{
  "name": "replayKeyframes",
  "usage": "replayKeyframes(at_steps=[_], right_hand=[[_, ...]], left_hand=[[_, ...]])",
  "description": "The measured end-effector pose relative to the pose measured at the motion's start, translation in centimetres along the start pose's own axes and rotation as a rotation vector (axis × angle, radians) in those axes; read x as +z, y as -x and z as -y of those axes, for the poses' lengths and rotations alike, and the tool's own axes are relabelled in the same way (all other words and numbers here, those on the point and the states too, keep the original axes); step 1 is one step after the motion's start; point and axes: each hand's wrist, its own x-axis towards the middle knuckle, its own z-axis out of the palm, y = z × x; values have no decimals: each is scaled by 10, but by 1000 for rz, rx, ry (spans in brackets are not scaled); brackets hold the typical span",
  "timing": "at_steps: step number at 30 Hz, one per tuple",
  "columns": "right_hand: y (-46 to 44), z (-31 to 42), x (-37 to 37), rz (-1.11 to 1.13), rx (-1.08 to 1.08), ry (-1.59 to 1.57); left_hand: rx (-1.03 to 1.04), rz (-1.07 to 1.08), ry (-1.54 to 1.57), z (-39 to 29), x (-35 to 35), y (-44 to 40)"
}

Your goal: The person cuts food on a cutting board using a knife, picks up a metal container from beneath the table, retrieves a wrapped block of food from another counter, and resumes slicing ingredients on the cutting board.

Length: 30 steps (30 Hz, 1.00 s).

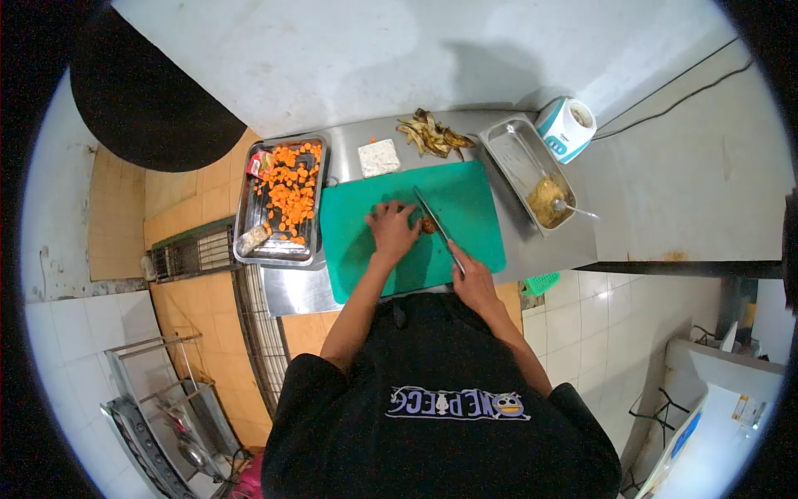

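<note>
On a green cutting board [357,274] my left hand [393,231] rests palm down with its fingers spread. Its thumb side is right beside a small reddish-brown piece of food [428,224]; whether they touch is hard to tell. My right hand [475,287] is wrapped around the handle of a kitchen knife [430,211]. The blade points away from me to the upper left and lies along the right side of the piece. A few tiny crumbs dot the board near it.
A metal tray [314,195] left of the board holds chopped carrots [291,195] and small packets. Behind the board are a white speckled block [379,158] and brown peels [432,135]. To the right stand a steel pan [507,158] with yellowish mash and a white-teal appliance [565,130].
</note>
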Motion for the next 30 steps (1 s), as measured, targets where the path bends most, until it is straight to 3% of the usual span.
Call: replayKeyframes(at_steps=[5, 12, 18, 24, 30], right_hand=[[4, 3, -6, 38, 55, -43], [6, 1, -1, -27, 0, -16], [3, 2, -2, 68, 59, 44], [2, 5, -2, -39, -3, -41], [2, 4, -6, 63, 54, 12]], left_hand=[[92, 4, -25, -1, 3, 4], [79, 29, 19, -3, -1, 7], [69, 53, 44, -5, -1, 7], [83, 29, 12, -3, 1, 6], [69, 37, 19, -4, 2, 6]])
